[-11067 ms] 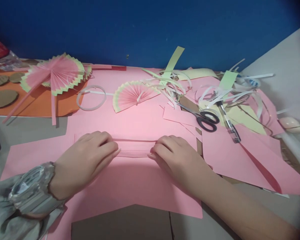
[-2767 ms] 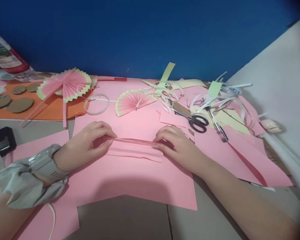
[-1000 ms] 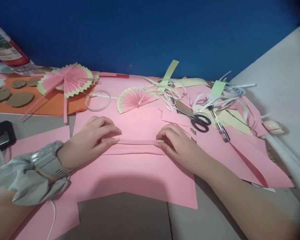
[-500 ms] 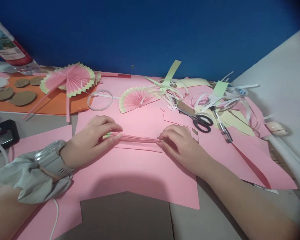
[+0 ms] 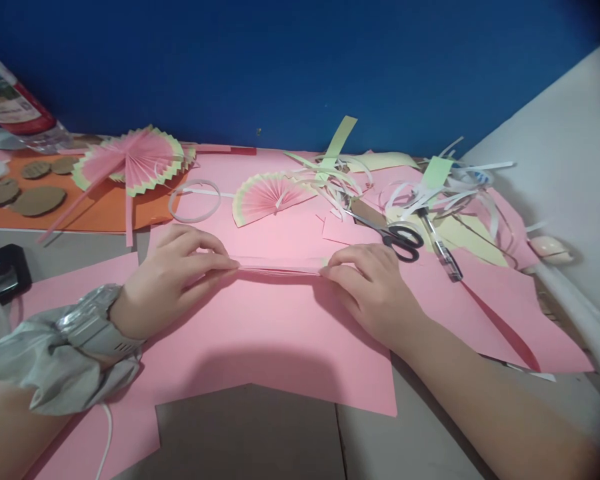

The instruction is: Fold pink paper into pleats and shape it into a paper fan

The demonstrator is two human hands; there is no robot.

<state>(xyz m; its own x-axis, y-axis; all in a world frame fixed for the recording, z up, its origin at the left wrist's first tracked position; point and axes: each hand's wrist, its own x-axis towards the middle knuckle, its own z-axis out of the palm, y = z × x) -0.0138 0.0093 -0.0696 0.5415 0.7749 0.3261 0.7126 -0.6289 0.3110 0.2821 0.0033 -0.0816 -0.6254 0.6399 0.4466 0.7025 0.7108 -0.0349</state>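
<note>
The pleats (image 5: 280, 265), lifted a moment ago, now lie flat on the sheet (image 5: 270, 333) left of the scissors (image 5: 399, 237), my left hand (image 5: 177, 277) and right hand (image 5: 373, 287) each with grip closed on one end, so this fold looks creased.

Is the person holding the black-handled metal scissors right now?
No, the black-handled metal scissors lie untouched on pink paper beyond the right hand, which pinches the pleated pink paper strip together with the left hand.

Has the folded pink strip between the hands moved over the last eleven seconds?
Yes. The folded strip has crept away from the person, closer to the small fan, which has stayed put.
</note>
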